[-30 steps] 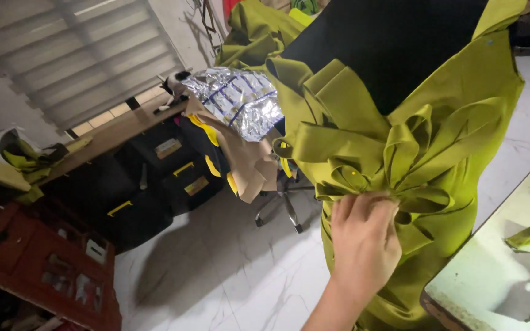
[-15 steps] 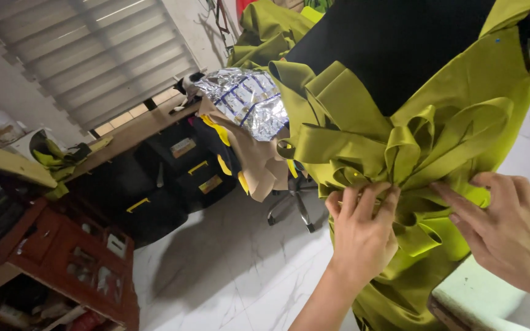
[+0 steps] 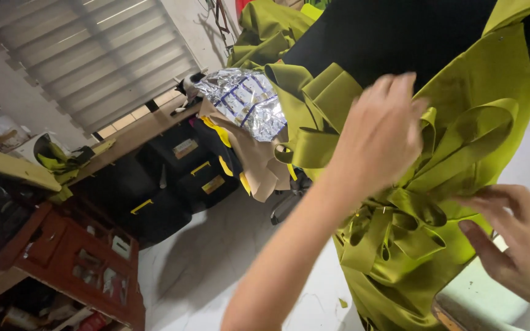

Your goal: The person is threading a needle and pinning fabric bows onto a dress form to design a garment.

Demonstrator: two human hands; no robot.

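Observation:
An olive-green satin garment (image 3: 492,98) hangs on a black dress form (image 3: 394,37). Folded ribbon loops (image 3: 400,233) are bunched at its front. My left hand (image 3: 378,132) reaches in from the bottom centre and lies over the upper loops, back to the camera. Its fingers curl onto the fabric and the palm is hidden. My right hand (image 3: 513,242) comes in from the lower right with its fingers spread, the fingertips at the edge of the lower loops.
A crumpled silver foil sheet (image 3: 246,101) and brown paper (image 3: 259,162) hang left of the garment. Black cases with yellow latches (image 3: 185,178) stand on the white floor under a wooden shelf. A red cabinet (image 3: 75,263) is at lower left, a table corner (image 3: 480,303) at lower right.
My left hand has risen from the lower loops to the upper ones. My right hand has come into view at the right and now sits lower, beside the loops.

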